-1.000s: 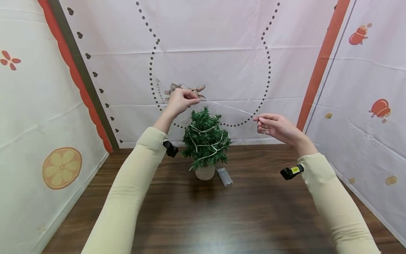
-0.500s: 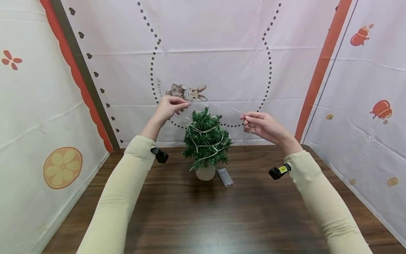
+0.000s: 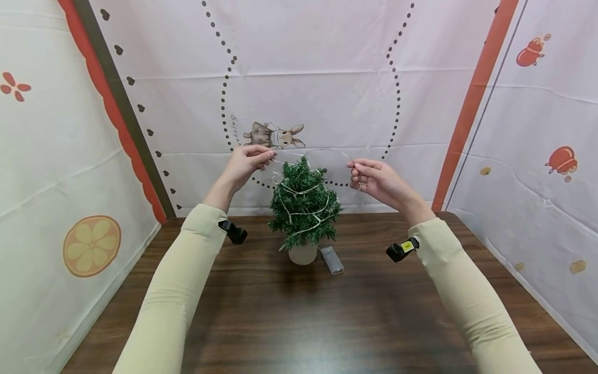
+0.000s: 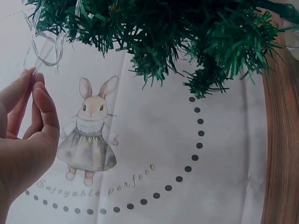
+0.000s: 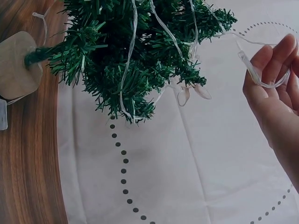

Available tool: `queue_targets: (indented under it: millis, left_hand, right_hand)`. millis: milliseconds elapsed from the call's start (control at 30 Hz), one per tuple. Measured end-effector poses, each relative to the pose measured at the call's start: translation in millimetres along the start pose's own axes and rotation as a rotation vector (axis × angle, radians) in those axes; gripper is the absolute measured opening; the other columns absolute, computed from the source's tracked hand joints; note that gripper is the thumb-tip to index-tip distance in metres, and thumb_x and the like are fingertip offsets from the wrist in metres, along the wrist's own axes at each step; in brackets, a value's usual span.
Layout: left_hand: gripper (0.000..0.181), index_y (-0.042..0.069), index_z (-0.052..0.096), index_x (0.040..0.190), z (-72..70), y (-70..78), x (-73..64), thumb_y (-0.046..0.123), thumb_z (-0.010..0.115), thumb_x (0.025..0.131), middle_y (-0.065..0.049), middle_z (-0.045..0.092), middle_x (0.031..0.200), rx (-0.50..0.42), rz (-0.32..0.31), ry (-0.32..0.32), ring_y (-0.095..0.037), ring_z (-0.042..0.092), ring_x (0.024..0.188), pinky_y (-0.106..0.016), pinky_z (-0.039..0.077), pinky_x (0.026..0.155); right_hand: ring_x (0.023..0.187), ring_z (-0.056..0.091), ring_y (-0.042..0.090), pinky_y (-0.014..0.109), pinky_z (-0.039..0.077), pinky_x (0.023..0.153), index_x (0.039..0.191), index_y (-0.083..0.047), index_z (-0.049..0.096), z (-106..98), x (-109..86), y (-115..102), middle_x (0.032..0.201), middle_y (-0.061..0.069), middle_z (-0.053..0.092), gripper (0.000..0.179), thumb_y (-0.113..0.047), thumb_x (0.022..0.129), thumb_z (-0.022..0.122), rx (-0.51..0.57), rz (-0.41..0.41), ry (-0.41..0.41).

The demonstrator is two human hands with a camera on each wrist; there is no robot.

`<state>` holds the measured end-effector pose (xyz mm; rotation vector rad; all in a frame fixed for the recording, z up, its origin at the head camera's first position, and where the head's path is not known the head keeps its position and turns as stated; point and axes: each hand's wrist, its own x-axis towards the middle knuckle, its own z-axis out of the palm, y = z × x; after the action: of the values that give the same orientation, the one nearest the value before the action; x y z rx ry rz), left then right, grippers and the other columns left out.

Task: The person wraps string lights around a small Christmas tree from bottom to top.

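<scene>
A small artificial Christmas tree [image 3: 303,202] stands upright in a pale round base [image 3: 302,254]. A clear string light [image 3: 306,214] winds around its branches. Left of the treetop, my left hand [image 3: 247,163] pinches the wire between thumb and fingertips; the left wrist view shows thin loops of wire [image 4: 49,51] just above those fingertips. On the other side, my right hand [image 3: 378,179] pinches another part of the strand, which arches over the treetop. The clear end of the string light [image 5: 249,67] hangs across the right hand's fingers in the right wrist view.
A clear battery box [image 3: 332,261] lies on the brown wooden table [image 3: 299,322], right of the tree base. Behind hangs a white printed cloth [image 3: 313,104] with a rabbit drawing. Patterned cloths also line the left and right sides.
Both hands have come lower, and my right hand has moved left toward the tree. The strand between them went from taut to a loose arch over the treetop. The tree stays put.
</scene>
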<state>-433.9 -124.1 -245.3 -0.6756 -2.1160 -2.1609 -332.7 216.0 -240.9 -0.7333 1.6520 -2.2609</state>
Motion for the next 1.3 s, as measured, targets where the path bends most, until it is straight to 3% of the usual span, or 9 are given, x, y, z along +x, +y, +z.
queue_targets:
  millis: [333, 500, 733, 1033, 1167, 1300]
  left_hand:
    - [0.006, 0.008, 0.074, 0.089, 12.8, 7.3, 6.2, 0.011, 0.071, 0.085, -0.003, 0.072, 0.083, -0.094, 0.033, 0.077, -0.013, 0.059, 0.066, -0.021, 0.051, 0.06]
    - [0.012, 0.004, 0.074, 0.093, 15.5, 7.7, 6.8, 0.011, 0.071, 0.084, -0.009, 0.072, 0.09, -0.127, 0.056, 0.078, -0.013, 0.061, 0.068, -0.021, 0.052, 0.061]
    - [0.009, 0.003, 0.07, 0.096, -3.7, 1.4, -0.6, 0.007, 0.065, 0.088, -0.009, 0.069, 0.095, -0.148, 0.082, -0.025, -0.017, 0.059, 0.076, -0.022, 0.05, 0.063]
    - [0.018, 0.008, 0.07, 0.096, -23.2, -10.3, -20.0, -0.002, 0.056, 0.092, -0.003, 0.07, 0.095, -0.126, 0.184, -0.187, -0.014, 0.06, 0.078, -0.024, 0.051, 0.068]
    - [0.022, 0.008, 0.071, 0.095, -28.0, -11.5, -31.3, -0.007, 0.054, 0.092, -0.002, 0.07, 0.097, -0.086, 0.225, -0.221, -0.016, 0.06, 0.08, -0.025, 0.051, 0.071]
    - [0.017, 0.007, 0.071, 0.095, -32.2, -10.0, -38.3, -0.003, 0.059, 0.09, -0.001, 0.071, 0.098, 0.039, 0.228, -0.231, -0.016, 0.062, 0.083, -0.025, 0.051, 0.074]
  right_hand:
    - [0.079, 0.057, 0.013, 0.027, 0.051, 0.079, 0.108, -0.004, 0.064, -12, 3.7, 0, 0.086, 0.002, 0.059, 0.019, -0.01, 0.099, 0.048, 0.151, -0.088, 0.057]
    - [0.08, 0.058, 0.014, 0.028, 0.051, 0.079, 0.11, -0.002, 0.061, -16, 5.0, 1, 0.087, 0.002, 0.06, 0.019, -0.01, 0.099, 0.047, 0.191, -0.117, 0.035]
    - [0.077, 0.058, 0.013, 0.027, 0.052, 0.08, 0.106, -0.002, 0.065, -11, 1.9, 3, 0.084, 0.003, 0.061, 0.021, -0.008, 0.1, 0.046, 0.134, -0.065, -0.028]
    - [0.074, 0.055, 0.01, 0.026, 0.05, 0.078, 0.104, -0.004, 0.066, 8, -6.4, 6, 0.079, 0.001, 0.059, 0.022, -0.006, 0.1, 0.045, 0.033, 0.009, -0.14]
    - [0.073, 0.055, 0.011, 0.026, 0.05, 0.079, 0.104, -0.003, 0.065, 13, -9.8, 12, 0.08, 0.001, 0.06, 0.023, -0.003, 0.099, 0.043, 0.012, 0.012, -0.197]
    - [0.074, 0.056, 0.01, 0.025, 0.05, 0.079, 0.104, -0.004, 0.066, 16, -13.7, 18, 0.082, 0.001, 0.062, 0.024, -0.001, 0.097, 0.043, -0.001, 0.019, -0.236]
